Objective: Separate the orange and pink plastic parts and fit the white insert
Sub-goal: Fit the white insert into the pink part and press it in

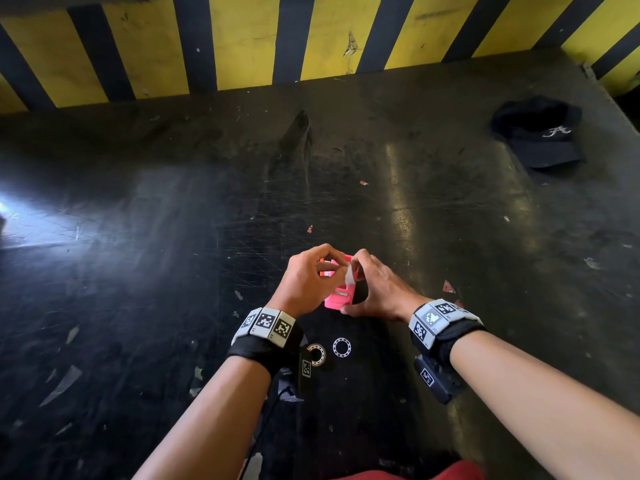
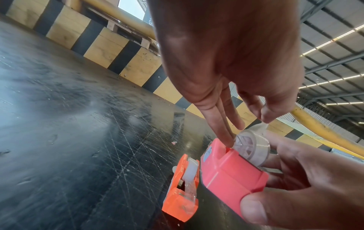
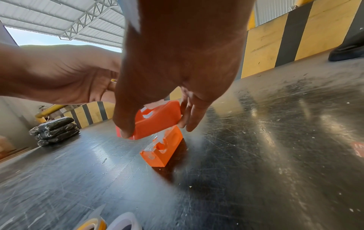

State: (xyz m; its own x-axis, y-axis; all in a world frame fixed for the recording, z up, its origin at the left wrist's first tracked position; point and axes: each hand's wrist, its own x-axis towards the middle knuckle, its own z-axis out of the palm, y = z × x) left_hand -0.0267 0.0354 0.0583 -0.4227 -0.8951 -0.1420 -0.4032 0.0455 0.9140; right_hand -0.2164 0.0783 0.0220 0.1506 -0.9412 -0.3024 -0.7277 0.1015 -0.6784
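Observation:
The pink part (image 1: 341, 299) is held just above the dark table by my right hand (image 1: 356, 285), thumb at its near end and fingers on its far side. In the right wrist view this part (image 3: 157, 119) looks orange in my right hand (image 3: 157, 129). The white insert (image 2: 252, 146), a clear-white roll, sits at the pink part's (image 2: 232, 174) top. My left hand (image 2: 248, 121) pinches a thin strip coming off the roll, and its other fingers touch the roll. The orange part (image 2: 183, 186) lies apart on the table beside them, with a white piece in it.
A metal bearing (image 1: 317, 354) and a thin ring (image 1: 341, 347) lie between my wrists. A black cap (image 1: 540, 133) sits far right. A yellow-and-black striped barrier (image 1: 242, 46) runs along the table's far edge. Black wrapped bundles (image 3: 54, 131) are stacked to the left.

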